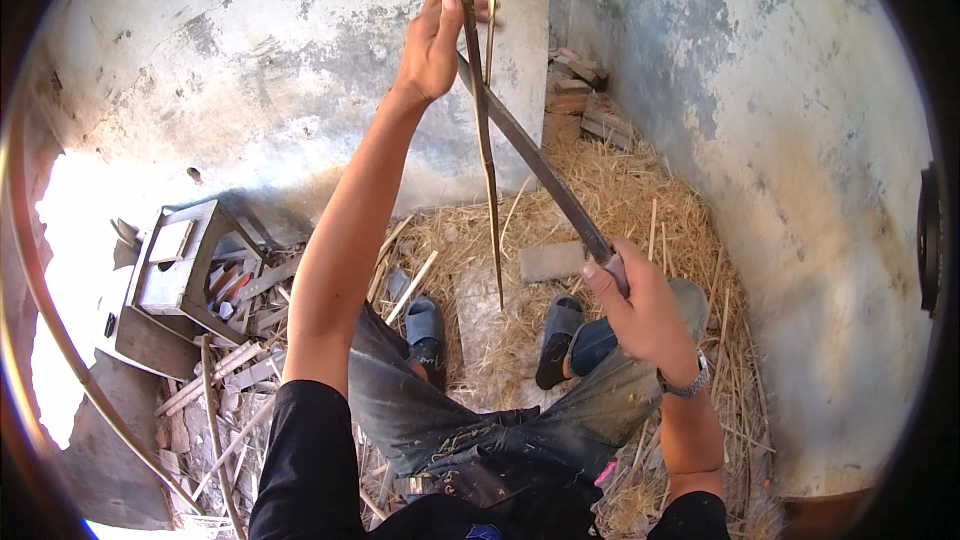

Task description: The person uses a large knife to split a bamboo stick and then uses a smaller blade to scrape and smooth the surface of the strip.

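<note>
My left hand [434,48] is raised high in front of me, its fingers closed around the upper end of a long, thin split bamboo strip [484,145]. The strip hangs down and narrows toward its lower tip. Beside its top stands a second narrow sliver [491,35]; whether the two are joined lower down is hidden. In my right hand [645,312], lower and to the right, is the handle of a long, straight dark knife [545,172]. Its blade slants up to the left and crosses the strip just below my left hand. The fingers behind the strip are partly blurred.
Straw and shavings [600,185] cover the floor around my slippered feet. A flat brick [553,262] lies ahead of them. At left stand a worn wooden stool-like frame [190,270] and scattered sticks [215,380]. A long curved pole [75,360] bends along the left edge. Stained walls [790,160] close in ahead and right.
</note>
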`<state>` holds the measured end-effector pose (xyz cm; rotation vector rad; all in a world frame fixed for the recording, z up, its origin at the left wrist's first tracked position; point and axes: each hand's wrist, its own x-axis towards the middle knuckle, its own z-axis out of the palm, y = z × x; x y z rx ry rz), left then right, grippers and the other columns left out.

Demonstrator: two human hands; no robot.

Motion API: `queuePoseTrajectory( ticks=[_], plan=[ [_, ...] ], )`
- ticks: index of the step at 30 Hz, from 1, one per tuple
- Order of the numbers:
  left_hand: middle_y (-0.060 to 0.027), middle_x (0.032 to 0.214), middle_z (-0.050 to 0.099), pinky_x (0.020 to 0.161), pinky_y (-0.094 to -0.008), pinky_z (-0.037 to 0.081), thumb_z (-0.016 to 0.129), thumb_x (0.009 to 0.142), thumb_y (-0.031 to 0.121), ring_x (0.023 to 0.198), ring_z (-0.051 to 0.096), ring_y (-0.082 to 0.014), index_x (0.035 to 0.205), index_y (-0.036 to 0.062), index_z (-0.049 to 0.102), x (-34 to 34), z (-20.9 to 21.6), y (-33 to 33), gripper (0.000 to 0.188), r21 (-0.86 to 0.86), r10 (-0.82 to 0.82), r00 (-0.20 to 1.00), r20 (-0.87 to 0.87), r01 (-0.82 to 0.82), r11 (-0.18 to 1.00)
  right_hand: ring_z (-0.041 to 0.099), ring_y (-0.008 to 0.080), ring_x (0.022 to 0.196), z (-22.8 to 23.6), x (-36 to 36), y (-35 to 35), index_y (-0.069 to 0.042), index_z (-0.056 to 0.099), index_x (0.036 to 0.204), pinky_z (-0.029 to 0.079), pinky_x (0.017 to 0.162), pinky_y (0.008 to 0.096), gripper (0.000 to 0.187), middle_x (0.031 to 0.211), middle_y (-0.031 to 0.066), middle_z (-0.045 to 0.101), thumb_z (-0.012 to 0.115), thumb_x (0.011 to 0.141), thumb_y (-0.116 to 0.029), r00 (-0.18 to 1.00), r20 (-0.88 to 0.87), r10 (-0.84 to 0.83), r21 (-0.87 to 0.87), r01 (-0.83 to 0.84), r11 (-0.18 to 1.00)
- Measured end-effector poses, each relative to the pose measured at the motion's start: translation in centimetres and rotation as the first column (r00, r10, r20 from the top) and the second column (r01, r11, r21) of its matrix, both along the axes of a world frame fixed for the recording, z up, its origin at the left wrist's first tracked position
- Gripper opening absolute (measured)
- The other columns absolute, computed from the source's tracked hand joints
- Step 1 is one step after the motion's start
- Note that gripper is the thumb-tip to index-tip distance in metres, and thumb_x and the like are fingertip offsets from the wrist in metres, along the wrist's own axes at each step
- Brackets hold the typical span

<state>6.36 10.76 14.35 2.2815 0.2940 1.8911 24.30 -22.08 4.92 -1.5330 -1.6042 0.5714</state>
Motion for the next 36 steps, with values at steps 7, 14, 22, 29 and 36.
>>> queuePoseTrajectory(
  ticks=[7,14,22,29,36],
  plan=[
    [-0.0070,0.071,0.059,0.079,-0.0416,0.040,0.049,0.106,0.022,0.083,0.058,-0.0289,0.070,0.0069,0.060,0.8,-3.5,1.6,0.041,0.295,0.239,0.964,-0.114,-0.197,0.935,0.047,0.0163,0.052,-0.7,1.0,2.1,0.009,0.057,0.114,0.039,0.051,0.0374,0.040,0.062,0.0091,0.051,0.064,0.104,-0.029,0.991,0.093,-0.095,-0.002,0.096,0.995],
    [-0.0071,0.069,0.054,0.073,-0.0402,0.033,0.052,0.100,0.015,0.075,0.055,-0.0287,0.067,0.0062,0.056,-1.0,-6.1,2.4,0.035,0.410,0.312,0.950,-0.007,-0.281,0.867,0.047,0.0182,0.051,-0.1,0.4,2.2,0.006,0.056,0.101,0.038,0.051,0.0378,0.037,0.061,0.0098,0.050,0.064,0.104,-0.029,0.995,0.087,-0.046,-0.041,0.050,0.998],
    [-0.0068,0.072,0.055,0.077,-0.0407,0.031,0.048,0.101,0.012,0.076,0.054,-0.0269,0.071,0.0078,0.058,-2.9,-10.4,3.4,0.031,0.320,0.348,0.937,0.019,-0.335,0.886,0.051,0.0244,0.050,0.7,-0.5,2.7,0.003,0.054,0.095,0.040,0.051,0.0397,0.035,0.059,0.0114,0.050,0.064,0.104,-0.029,0.982,0.187,0.013,-0.091,0.004,0.996],
    [-0.0030,0.076,0.060,0.081,-0.0389,0.033,0.048,0.105,0.021,0.083,0.059,-0.0243,0.077,0.0098,0.066,-3.8,-12.5,3.9,0.035,0.246,0.381,0.912,-0.153,-0.338,0.909,0.059,0.0313,0.050,-3.6,-1.1,3.9,0.002,0.052,0.093,0.042,0.049,0.0417,0.033,0.060,0.0148,0.055,0.064,0.103,-0.027,0.987,0.160,0.020,-0.081,-0.007,0.997],
    [-0.0039,0.105,0.075,0.095,-0.0400,0.037,0.052,0.106,0.032,0.105,0.065,-0.0220,0.107,0.0103,0.078,-3.9,-8.4,2.3,0.034,-0.054,0.152,0.985,0.080,-0.148,0.988,0.057,0.0260,0.048,-4.8,-1.0,5.9,0.001,0.053,0.096,0.041,0.048,0.0402,0.032,0.060,0.0121,0.054,0.063,0.104,-0.028,0.995,0.101,0.013,-0.053,-0.008,0.999]
  ],
)
